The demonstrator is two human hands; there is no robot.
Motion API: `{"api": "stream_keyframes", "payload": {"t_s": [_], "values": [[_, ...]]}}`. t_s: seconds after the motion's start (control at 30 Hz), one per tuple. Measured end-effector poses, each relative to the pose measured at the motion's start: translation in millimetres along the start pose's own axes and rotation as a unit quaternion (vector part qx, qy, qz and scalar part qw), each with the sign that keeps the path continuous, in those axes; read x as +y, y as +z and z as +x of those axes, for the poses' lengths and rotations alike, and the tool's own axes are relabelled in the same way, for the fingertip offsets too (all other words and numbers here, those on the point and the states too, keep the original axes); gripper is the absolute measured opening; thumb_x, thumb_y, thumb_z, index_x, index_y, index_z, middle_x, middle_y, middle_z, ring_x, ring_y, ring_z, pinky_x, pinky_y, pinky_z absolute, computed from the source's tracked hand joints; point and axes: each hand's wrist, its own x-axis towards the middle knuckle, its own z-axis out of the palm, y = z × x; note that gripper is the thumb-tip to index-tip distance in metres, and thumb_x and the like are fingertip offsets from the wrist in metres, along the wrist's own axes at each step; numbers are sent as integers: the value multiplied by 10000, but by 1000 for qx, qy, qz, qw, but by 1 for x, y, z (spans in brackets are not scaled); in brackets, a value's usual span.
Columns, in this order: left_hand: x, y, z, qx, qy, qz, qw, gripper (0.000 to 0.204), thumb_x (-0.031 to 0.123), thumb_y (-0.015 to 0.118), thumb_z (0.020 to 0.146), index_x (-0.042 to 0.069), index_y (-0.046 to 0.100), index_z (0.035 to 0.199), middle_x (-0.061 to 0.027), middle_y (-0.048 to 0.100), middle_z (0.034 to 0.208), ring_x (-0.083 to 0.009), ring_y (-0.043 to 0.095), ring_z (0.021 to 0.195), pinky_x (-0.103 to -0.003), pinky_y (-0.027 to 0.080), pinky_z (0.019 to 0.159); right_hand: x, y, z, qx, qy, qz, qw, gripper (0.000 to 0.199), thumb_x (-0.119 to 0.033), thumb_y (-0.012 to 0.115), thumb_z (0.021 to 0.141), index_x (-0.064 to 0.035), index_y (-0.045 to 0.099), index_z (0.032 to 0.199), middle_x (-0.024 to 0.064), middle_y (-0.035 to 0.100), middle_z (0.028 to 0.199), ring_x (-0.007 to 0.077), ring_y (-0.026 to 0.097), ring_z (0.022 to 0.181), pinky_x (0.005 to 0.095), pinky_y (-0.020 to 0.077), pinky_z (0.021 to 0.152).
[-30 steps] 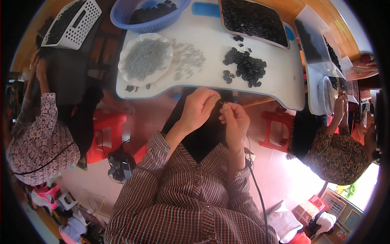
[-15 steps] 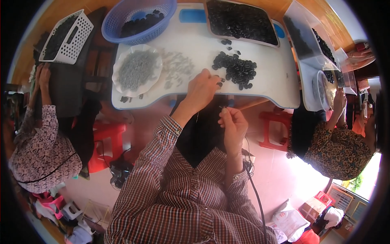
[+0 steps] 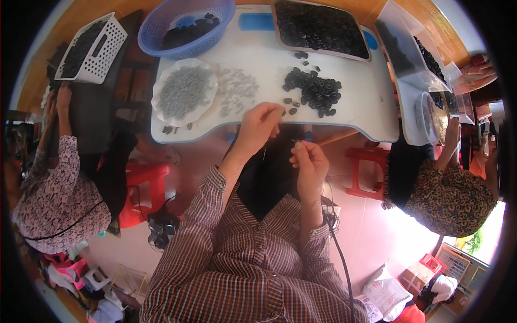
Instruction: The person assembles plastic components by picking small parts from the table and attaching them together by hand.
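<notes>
Just over the table's near edge, my left hand (image 3: 257, 126) is closed in a pinch, with a small dark oval piece (image 3: 284, 113) at its fingertips. Lower and to the right, in front of my body, my right hand (image 3: 311, 166) pinches a thin, tiny thing (image 3: 294, 141) whose kind is too small to make out. A few loose brownish oval pieces (image 3: 293, 111) lie on the tabletop just right of the left fingers. Behind them is a pile of shiny black oval pieces (image 3: 318, 91).
On the white table (image 3: 366, 102) stand a scalloped dish (image 3: 159, 107) of small clear-grey pieces, a blue basket (image 3: 148, 43) and a tray (image 3: 323, 51) of black pieces. Clear pieces (image 3: 237, 86) lie scattered beside the dish. Co-workers sit left and right; a cable (image 3: 342, 258) hangs by my right arm.
My left hand has drawn back left and slightly toward me from the loose oval pieces, uncovering them. My right hand stays nearly still, pinching as before.
</notes>
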Motion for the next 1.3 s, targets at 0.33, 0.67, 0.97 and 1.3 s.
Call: {"api": "stream_keyframes", "payload": {"t_s": [0.33,0.67,0.97,1.3], "values": [[4,-8,-49,-81,2,-212,974,279,67,605,917,4,610,1189,-31,624,843,-89,589,686,-225,522,641,1,3,-3,-36,29,124,991,166,-161,626,919,-5,641,972,29,656,803,57,545,620,182,410,557],[7,-10,-65,-57,79,-136,986,291,6,648,873,1,604,1161,-37,648,885,-86,610,709,-221,526,660,-5,9,-8,-59,26,157,985,169,-161,626,917,0,642,965,25,649,795,55,533,617,178,393,555],[-2,-19,-64,-96,-16,-355,930,244,191,565,962,-27,618,1056,-84,658,817,-125,638,647,-253,546,571,-11,13,-13,-66,17,163,984,164,-162,635,914,-5,640,964,30,657,811,54,540,624,176,399,559],[0,-17,-66,-27,-52,-374,926,280,231,576,954,-35,631,1020,-121,687,847,-160,666,611,-263,571,562,-7,19,-15,-74,26,161,984,164,-155,628,917,1,638,966,24,647,804,56,531,625,182,401,566]]}}
